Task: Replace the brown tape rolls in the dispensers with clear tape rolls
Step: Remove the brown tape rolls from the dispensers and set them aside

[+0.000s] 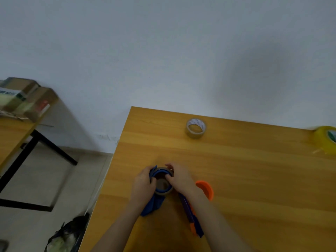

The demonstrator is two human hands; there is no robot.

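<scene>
The left hand (144,182) gripped the blue plastic tape dispenser (154,197); the right hand (179,176) pinched the brown tape roll (162,184) seated in it. Beyond both hands lay a spare brown roll (195,128); far right, a clear yellowish tape roll (325,139).

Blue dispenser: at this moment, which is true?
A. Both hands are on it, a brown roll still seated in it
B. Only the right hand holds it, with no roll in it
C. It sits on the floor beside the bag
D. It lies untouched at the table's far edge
A: the left hand and right hand both clasp the blue dispenser near the table's front, with the brown roll inside its ring.
</scene>
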